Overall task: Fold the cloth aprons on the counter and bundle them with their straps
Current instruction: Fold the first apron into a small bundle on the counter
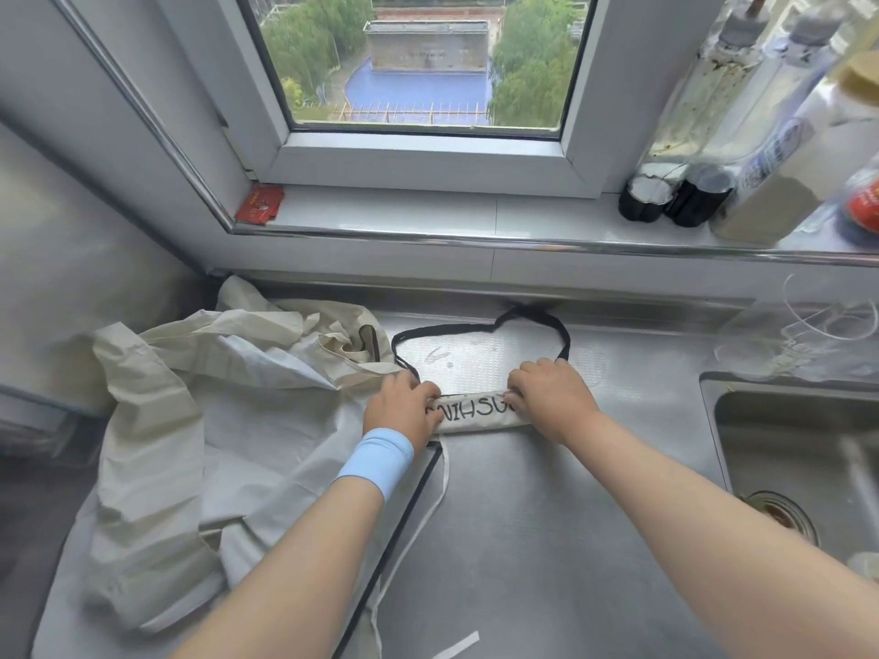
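Head view: left hand (404, 405), right hand (549, 397) grip rolled apron (478, 417) on counter (547, 516).

Daylight comes in through a window (428, 64) at the upper middle of the frame, its white frame shut. Through the glass I see green trees and a blue court beside a grey building. Below it runs a pale sill (475, 216) with a metal edge. A small red packet (259, 204) lies at the sill's left end, and several bottles (704, 111) stand at the upper right. The steel tabletop (547, 516) fills the lower half, with a sink (808, 444) set into it at the right edge, its drain (777, 516) showing. A grey wall (71, 230) stands at the left.
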`<state>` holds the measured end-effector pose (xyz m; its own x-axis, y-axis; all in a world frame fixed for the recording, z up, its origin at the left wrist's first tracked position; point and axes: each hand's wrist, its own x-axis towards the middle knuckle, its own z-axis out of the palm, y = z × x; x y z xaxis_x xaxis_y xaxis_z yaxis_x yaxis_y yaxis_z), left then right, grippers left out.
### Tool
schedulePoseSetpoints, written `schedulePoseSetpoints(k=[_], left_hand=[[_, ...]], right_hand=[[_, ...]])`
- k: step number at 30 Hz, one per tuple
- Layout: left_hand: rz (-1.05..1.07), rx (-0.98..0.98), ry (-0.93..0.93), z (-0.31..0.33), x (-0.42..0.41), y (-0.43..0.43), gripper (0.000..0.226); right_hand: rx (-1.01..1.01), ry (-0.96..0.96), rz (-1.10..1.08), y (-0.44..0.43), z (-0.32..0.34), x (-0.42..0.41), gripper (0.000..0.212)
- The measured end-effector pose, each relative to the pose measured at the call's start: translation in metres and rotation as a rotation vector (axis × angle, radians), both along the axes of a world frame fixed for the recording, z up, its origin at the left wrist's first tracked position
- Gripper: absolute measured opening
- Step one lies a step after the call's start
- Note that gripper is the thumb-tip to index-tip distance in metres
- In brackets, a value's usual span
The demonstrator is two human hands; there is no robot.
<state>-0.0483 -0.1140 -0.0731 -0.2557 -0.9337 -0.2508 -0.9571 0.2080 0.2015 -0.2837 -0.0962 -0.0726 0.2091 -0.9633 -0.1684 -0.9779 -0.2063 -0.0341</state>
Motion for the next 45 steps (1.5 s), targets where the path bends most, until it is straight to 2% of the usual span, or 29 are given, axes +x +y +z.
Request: schedulePoseSetpoints(k=[2, 4, 6, 8, 10, 12, 15, 19, 21, 22, 26, 30, 32, 35, 38, 41, 43, 45], left_hand=[[-0.139, -0.093, -0.028, 0.001, -0.007, 0.000, 0.043], [-0.271, -0.073, 0.042, 0.000, -0.019, 0.001, 0.055], [-0.295, -0.035, 0.131, -0.002, -0.028, 0.008, 0.043], [-0.230, -0.125, 0.218, -0.003, -0.029, 0.016, 0.024], [-0.259, -0.291, 0.188, -0.011, -0.025, 0.020, 0.018], [-0.285, -0.352, 0.154, -0.018, -0.019, 0.022, 0.023], [-0.213, -0.280, 0.168, -0.021, -0.014, 0.022, 0.025], [-0.162, -0.076, 0.162, -0.008, -0.012, 0.026, 0.030], [-0.208, -0.043, 0.122, -0.007, -0.009, 0.027, 0.034], [-0.240, -0.023, 0.108, -0.008, -0.008, 0.029, 0.035], [-0.260, -0.025, 0.047, -0.006, -0.004, 0.043, 0.035], [-0.166, 0.129, 0.022, 0.002, -0.009, 0.046, 0.034], [-0.105, 0.169, 0.023, 0.006, -0.011, 0.044, 0.028], [-0.034, 0.131, -0.022, 0.009, -0.019, 0.045, 0.038], [-0.162, -0.142, -0.123, 0.004, -0.028, 0.052, 0.039], [-0.413, -0.378, -0.007, -0.010, -0.032, 0.059, 0.010], [-0.482, -0.318, 0.034, -0.012, -0.031, 0.067, 0.029], [-0.477, -0.203, 0.037, -0.018, -0.023, 0.071, 0.042]], right_hand=[[-0.029, -0.001, 0.036, 0.000, -0.001, 0.001, 0.028], [-0.017, -0.045, 0.038, 0.000, -0.003, 0.000, 0.024], [0.041, -0.143, 0.007, 0.002, -0.003, 0.000, 0.020], [0.016, -0.253, -0.013, 0.006, -0.004, -0.002, 0.016], [-0.128, -0.226, 0.059, 0.011, -0.005, -0.005, 0.012], [-0.197, -0.183, 0.150, 0.016, -0.004, -0.006, 0.013], [-0.143, -0.247, 0.126, 0.025, -0.005, -0.003, 0.008], [-0.086, -0.317, 0.039, 0.041, -0.001, -0.003, 0.025], [-0.070, -0.336, 0.051, 0.047, 0.001, -0.004, 0.017], [-0.090, -0.318, 0.075, 0.050, 0.001, -0.005, 0.015], [-0.115, -0.113, 0.121, 0.065, -0.003, -0.009, 0.036], [0.041, -0.122, 0.045, 0.074, 0.000, -0.001, 0.043], [0.022, -0.103, 0.028, 0.073, 0.002, 0.004, 0.041], [-0.094, -0.035, -0.024, 0.071, -0.002, 0.008, 0.022], [-0.185, -0.023, -0.090, 0.069, -0.009, 0.012, 0.034], [-0.258, -0.123, -0.013, 0.068, -0.010, 0.025, 0.050], [-0.156, -0.217, -0.022, 0.074, -0.013, 0.031, 0.063], [0.042, -0.278, -0.080, 0.082, -0.023, 0.028, 0.069]])
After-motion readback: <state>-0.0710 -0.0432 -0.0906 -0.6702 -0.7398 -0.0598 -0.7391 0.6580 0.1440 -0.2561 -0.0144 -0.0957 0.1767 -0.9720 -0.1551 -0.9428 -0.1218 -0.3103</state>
